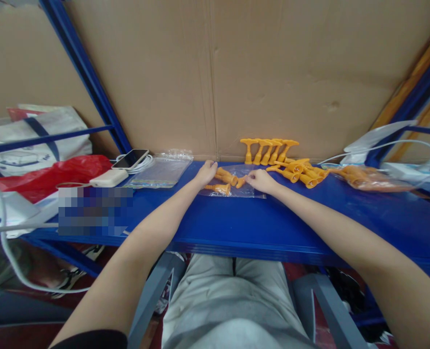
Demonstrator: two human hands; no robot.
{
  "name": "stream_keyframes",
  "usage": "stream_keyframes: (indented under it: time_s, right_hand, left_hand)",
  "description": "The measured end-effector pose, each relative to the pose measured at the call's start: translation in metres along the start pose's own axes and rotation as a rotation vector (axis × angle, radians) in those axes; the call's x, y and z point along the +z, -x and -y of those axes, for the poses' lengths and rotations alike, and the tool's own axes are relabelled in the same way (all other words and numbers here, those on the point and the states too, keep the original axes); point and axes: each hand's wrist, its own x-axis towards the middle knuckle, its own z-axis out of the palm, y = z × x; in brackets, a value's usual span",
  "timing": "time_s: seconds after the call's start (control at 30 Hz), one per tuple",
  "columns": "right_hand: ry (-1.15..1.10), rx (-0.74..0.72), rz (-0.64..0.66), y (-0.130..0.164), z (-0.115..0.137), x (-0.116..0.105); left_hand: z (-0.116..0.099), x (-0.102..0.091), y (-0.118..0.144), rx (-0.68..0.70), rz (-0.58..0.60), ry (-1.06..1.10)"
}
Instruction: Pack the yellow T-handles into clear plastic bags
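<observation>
Your left hand (pixel 206 173) rests with its fingers curled down onto the left edge of a clear plastic bag (pixel 233 188) lying flat on the blue shelf (pixel 237 223); whether those fingers pinch the film or only press it, you cannot tell. Your right hand (pixel 260 181) sits at the bag's right edge, its fingertips (pixel 249 179) closed on a small orange plastic part (pixel 241 182) at the bag's mouth. Inside the bag lie more orange pieces (pixel 225 178). Just beyond the bag, against the cardboard wall (pixel 215 72), a row of upright orange parts (pixel 269 150) stands, and a loose heap of them (pixel 302 173) lies right of the bag. Left of the bag lie a stack of empty clear bags (pixel 160 172), a phone (pixel 130 158) and a power bank (pixel 109 178).
</observation>
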Motion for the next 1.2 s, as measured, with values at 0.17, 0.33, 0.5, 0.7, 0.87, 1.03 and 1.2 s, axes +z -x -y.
stream_keyframes:
  time_s: [0.17, 0.33, 0.5, 0.7, 0.87, 1.03, 1.2]
  right_hand:
    - [-0.084, -0.004, 0.012, -0.001, -0.006, 0.001]
    - [-0.037, -0.068, 0.086, 0.001, -0.004, 0.002]
    - [0.076, 0.006, 0.032, 0.002, 0.004, 0.005]
    - [0.161, 0.028, 0.020, 0.009, 0.017, 0.004]
    - [0.141, 0.007, -0.009, 0.009, 0.014, 0.009]
    - [-0.187, -0.367, -0.055, -0.001, -0.001, 0.022]
    - [-0.197, -0.452, -0.077, -0.007, -0.007, 0.031]
  left_hand:
    - [-0.002, 0.003, 0.002, 0.017, 0.011, -0.015]
    - [-0.006, 0.002, 0.004, 0.050, 0.036, -0.073]
    - [-0.008, 0.001, 0.007, 0.068, 0.040, -0.083]
    - [-0.010, 0.001, 0.009, 0.098, 0.053, -0.116]
    - [-0.006, 0.004, 0.007, 0.199, 0.067, -0.155]
    - [-0.002, 0.006, 0.005, 0.264, 0.083, -0.201]
    - [0.001, 0.006, 0.003, 0.358, 0.109, -0.275]
